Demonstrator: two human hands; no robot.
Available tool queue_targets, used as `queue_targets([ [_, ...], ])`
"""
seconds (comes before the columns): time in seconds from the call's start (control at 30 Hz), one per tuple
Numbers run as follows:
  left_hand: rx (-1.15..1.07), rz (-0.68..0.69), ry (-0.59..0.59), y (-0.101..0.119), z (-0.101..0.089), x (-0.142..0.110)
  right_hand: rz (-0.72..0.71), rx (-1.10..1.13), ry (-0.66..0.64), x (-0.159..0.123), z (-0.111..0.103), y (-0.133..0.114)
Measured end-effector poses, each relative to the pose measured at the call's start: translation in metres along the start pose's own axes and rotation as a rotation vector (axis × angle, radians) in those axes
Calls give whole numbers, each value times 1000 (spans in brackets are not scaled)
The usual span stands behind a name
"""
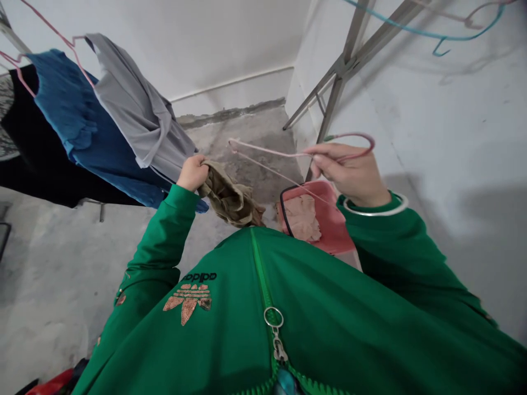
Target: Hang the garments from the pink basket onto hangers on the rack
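My left hand [193, 172] is closed on the edge of an olive-brown garment [226, 195], which hangs down in folds in front of my jacket. Its lower part is hidden behind the green jacket. In my right hand [349, 173] is a pink clothes hanger [267, 148], pinched near the base of its hook. The hook curls above the hand, and one end of the hanger points left toward the garment. Hanger and garment are apart. Close by my left hand hangs a grey garment [135, 104].
A pink basket [335, 219] with a dark handle stands on the floor below my right hand, a pale pink cloth [302, 216] inside. Blue [78, 120] and black garments [37, 170] hang at left. A metal rack [340, 71] and a blue hanger [411, 30] are at upper right.
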State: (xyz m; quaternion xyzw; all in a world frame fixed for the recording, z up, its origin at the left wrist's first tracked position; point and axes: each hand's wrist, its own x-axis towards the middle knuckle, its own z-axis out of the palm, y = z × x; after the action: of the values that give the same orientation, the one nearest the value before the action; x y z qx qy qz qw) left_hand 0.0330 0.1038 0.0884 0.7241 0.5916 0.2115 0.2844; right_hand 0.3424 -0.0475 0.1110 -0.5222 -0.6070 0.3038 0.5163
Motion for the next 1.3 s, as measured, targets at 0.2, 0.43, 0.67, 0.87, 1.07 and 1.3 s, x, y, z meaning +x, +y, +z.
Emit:
queue_targets([
  [0.2,291,40,-23,16,0,-2,139,70,-153,-29,22,-5],
  [0.43,585,150,-66,43,8,-24,110,50,-169,-22,70,14],
  [0.67,589,379,-256,69,35,-50,81,52,-129,-5,120,47],
  [0.87,685,562,-148,63,31,-47,-50,104,-112,17,100,51],
  [1.07,506,451,-207,48,33,-35,-123,-69,73,23,77,52],
  [1.3,142,356,25,53,13,-33,-195,-445,188,-32,100,86],
])
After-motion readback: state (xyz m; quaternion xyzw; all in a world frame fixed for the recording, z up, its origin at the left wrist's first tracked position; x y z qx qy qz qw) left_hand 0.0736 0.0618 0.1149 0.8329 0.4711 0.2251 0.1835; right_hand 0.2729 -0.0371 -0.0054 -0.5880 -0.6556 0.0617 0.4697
